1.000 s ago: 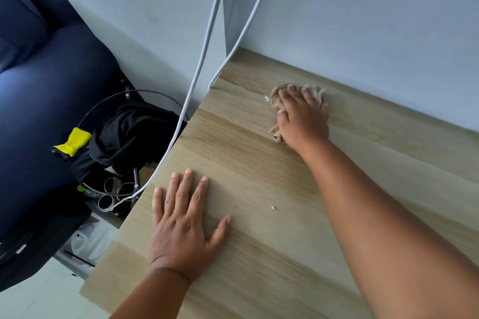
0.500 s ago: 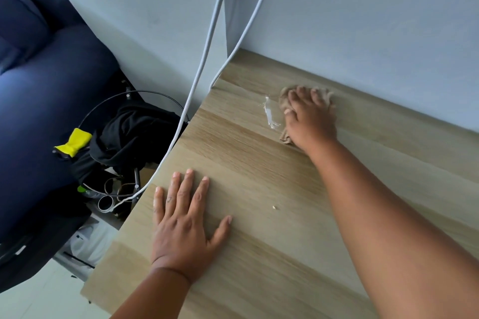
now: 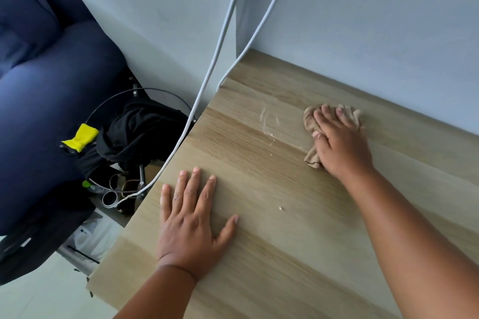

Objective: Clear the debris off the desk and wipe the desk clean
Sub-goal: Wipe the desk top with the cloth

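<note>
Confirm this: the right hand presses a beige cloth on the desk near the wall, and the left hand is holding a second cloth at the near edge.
One detail is wrong. The head view shows the left hand lying flat and empty on the desk, fingers spread; it holds no cloth. The rest stands: the right hand presses the beige cloth on the desk near the wall.

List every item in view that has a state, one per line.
Left hand: flat on the desk, fingers spread, holding nothing.
Right hand: pressing the cloth down.
Cloth: crumpled, under the right hand.
Desk: wet streak left of the cloth, one crumb lying loose.
Cables: hanging past the desk edge.
</note>
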{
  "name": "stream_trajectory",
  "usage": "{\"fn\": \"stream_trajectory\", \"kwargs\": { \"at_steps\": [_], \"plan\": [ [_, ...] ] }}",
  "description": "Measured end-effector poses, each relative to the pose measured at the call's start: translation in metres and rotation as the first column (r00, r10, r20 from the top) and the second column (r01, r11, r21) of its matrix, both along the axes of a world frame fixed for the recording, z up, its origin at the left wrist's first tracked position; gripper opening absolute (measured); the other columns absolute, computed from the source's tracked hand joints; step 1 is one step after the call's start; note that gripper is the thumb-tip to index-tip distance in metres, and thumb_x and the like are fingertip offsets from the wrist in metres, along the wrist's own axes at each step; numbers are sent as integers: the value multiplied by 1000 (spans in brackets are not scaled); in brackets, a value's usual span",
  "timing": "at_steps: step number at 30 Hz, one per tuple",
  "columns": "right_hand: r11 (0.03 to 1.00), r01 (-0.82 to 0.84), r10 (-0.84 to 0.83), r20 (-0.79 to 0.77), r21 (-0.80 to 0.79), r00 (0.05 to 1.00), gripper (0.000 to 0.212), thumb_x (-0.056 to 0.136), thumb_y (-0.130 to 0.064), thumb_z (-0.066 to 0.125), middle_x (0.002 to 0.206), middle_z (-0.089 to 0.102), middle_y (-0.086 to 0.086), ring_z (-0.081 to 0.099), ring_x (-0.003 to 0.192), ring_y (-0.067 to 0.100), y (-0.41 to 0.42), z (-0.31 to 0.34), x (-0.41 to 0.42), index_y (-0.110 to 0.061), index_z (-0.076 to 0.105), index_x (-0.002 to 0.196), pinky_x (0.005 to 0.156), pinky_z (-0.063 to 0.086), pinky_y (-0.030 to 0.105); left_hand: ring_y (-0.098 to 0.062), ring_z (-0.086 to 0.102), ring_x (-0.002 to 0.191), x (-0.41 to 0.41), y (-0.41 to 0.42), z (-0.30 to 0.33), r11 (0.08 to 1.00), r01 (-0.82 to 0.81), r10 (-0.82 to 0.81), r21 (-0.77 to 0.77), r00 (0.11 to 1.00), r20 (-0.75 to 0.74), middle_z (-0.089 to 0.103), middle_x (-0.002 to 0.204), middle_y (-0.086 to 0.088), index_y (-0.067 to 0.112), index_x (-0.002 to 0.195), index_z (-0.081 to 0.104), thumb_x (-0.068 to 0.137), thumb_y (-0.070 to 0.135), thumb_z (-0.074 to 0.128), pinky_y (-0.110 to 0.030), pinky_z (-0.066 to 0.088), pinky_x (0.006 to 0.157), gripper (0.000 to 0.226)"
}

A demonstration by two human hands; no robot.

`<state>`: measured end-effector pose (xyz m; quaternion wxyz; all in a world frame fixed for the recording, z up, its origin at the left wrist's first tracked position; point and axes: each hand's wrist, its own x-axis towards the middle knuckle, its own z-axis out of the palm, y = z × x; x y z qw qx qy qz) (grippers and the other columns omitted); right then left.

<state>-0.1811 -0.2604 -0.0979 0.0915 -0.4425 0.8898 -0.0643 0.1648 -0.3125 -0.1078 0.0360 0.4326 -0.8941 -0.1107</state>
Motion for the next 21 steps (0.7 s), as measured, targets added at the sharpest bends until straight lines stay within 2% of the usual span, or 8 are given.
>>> {"fn": "stream_trajectory", "kwargs": {
  "at_steps": [2, 4, 8, 10, 12, 14, 16, 21],
  "plan": [
    [996, 85, -85, 9, 2, 996, 53, 104, -35, 41, 169, 23, -7, 14, 158, 26, -31, -2, 7, -29, 39, 157, 127, 0, 55, -24, 6, 159, 1, 0, -1, 1000, -2, 2, -1, 1000, -2, 25, 168, -6, 22, 155, 40, 89, 77, 41, -59, 15, 124, 86],
    [999, 48, -48, 20, 5, 999, 54, 104, -38, 38, 170, 20, -6, 11, 158, 27, -57, -1, 20, -29, 36, 158, 126, -1, 57, -24, 6, 159, 0, 0, 0, 1000, -3, 3, -6, 1000, -8, 25, 168, -6, 22, 155, 40, 89, 77, 41, -59, 14, 124, 87],
    [978, -209, 209, 69, -18, 975, 55, 104, -40, 38, 170, 21, -9, 10, 159, 23, -62, 2, 61, -32, 35, 158, 126, 3, 58, -24, 4, 159, 0, 0, 3, 1000, -1, 1, -1, 1000, 13, 24, 168, -6, 22, 156, 38, 90, 78, 39, -58, 11, 125, 86],
    [937, -347, 349, 51, -50, 936, 55, 100, -37, 46, 166, 31, -7, 22, 157, 23, -31, 5, 76, -29, 44, 154, 125, 12, 59, -24, 4, 159, 0, 1, 3, 1000, 2, -2, 0, 1000, 15, 23, 168, -6, 22, 156, 37, 90, 78, 39, -58, 10, 125, 86],
    [908, -409, 413, 30, -91, 910, 54, 94, -35, 52, 161, 42, -6, 33, 153, 22, 5, 5, 75, -26, 55, 148, 122, 21, 59, -24, 4, 159, 0, 0, 3, 1000, 1, -1, 1, 1000, 6, 24, 168, -6, 22, 156, 37, 90, 77, 39, -58, 10, 125, 86],
    [928, -358, 365, 60, -106, 929, 53, 95, -38, 50, 161, 41, -10, 31, 153, 19, 37, 4, 57, -27, 56, 147, 123, 21, 57, -24, 4, 159, 0, 0, 3, 1000, 0, 0, 6, 1000, 3, 23, 168, -6, 22, 156, 37, 90, 77, 40, -58, 11, 125, 86],
    [972, -219, 225, 72, -82, 972, 55, 98, -42, 42, 163, 35, -11, 25, 155, 19, 52, 6, 36, -28, 51, 151, 126, 14, 55, -24, 3, 159, 0, 0, 3, 1000, -2, 2, 10, 1000, -3, 23, 169, -6, 22, 156, 36, 90, 77, 40, -58, 11, 125, 87],
    [996, 86, -86, -3, -14, 996, 52, 104, -39, 40, 168, 28, -4, 18, 157, 29, -4, 4, 17, -27, 44, 154, 126, 6, 58, -23, 2, 159, 1, 1, 2, 1000, -5, 5, 7, 1000, 0, 22, 169, -5, 23, 157, 36, 90, 77, 39, -58, 11, 125, 87]
  ]
}}
